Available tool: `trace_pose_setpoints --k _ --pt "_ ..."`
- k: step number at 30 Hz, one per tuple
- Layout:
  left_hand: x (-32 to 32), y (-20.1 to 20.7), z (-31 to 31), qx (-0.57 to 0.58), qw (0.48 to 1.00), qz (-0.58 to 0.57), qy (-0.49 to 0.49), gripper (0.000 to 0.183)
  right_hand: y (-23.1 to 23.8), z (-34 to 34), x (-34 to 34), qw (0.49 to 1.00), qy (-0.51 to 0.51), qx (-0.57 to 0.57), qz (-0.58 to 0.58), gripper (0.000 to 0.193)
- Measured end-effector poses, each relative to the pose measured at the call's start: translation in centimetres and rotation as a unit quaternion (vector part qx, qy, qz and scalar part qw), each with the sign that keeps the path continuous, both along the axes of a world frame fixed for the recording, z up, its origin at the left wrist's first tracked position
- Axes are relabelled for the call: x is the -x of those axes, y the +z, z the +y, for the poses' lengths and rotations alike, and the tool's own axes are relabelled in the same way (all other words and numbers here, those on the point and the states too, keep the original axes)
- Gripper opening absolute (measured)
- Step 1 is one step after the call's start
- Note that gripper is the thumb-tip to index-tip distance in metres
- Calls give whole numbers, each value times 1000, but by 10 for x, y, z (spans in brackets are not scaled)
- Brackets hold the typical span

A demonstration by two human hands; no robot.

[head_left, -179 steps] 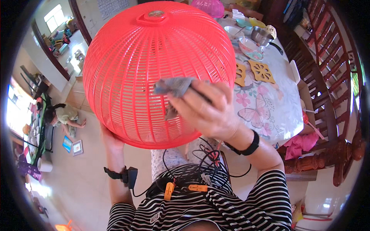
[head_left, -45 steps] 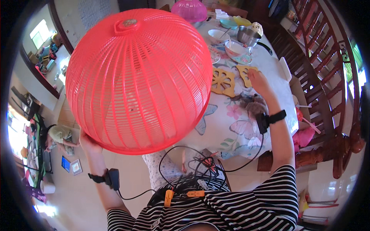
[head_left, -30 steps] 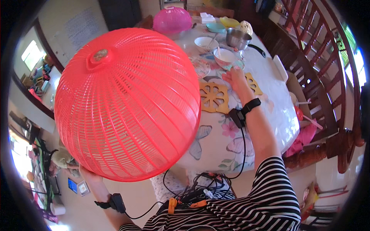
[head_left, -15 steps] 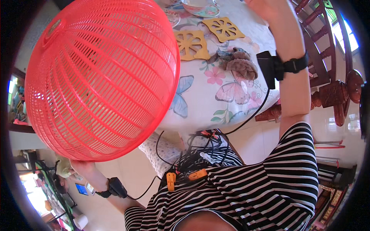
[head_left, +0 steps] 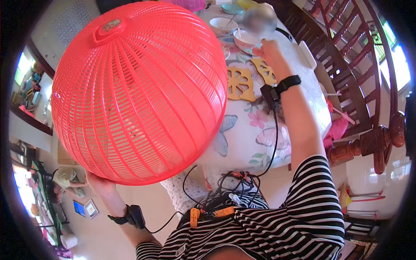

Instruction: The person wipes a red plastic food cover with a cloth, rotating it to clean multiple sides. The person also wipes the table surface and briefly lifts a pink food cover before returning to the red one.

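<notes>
A large red slatted plastic food cover (head_left: 143,99), dome-shaped with a knob on top, fills the left side of the view. My left hand (head_left: 100,182) grips its lower rim; the fingers are partly hidden behind it. Over the table, my right hand (head_left: 273,56) is at the near right side of a patterned bowl (head_left: 243,42), fingers curled at its rim. A spoon stands in that bowl. Close by are a second bowl (head_left: 223,27) and two yellow cut-out trivets, one (head_left: 240,84) beside the cover, the other (head_left: 263,70) under my right wrist.
The flowered tablecloth (head_left: 247,151) covers the table. A grey-brown cloth (head_left: 277,113) lies partly behind my right forearm. Dark wooden chair rails (head_left: 346,52) run along the right. Black cables (head_left: 236,184) hang at my waist. A tablet-like device (head_left: 79,209) is at lower left.
My right hand has come in from the upper right to the patterned bowl. The view has shifted, showing more of the table's far end. My left hand still holds the cover, now tilted differently.
</notes>
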State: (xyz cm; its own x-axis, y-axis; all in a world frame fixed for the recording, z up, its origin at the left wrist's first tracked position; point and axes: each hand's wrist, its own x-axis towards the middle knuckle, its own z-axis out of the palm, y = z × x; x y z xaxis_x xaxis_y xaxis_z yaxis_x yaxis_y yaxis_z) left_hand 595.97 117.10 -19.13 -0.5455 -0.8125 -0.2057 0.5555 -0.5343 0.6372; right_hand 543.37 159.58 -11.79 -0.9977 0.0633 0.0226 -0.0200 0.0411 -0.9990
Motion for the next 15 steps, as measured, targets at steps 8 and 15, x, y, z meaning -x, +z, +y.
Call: trace_pose_setpoints --k 8,15 --pt "-10 -7 2 23 1000 10 -15 48 -42 -36 1 997 29 -67 -28 42" --pt "-10 -10 4 47 998 20 -23 49 -77 -35 24 941 -49 -309 131 48"
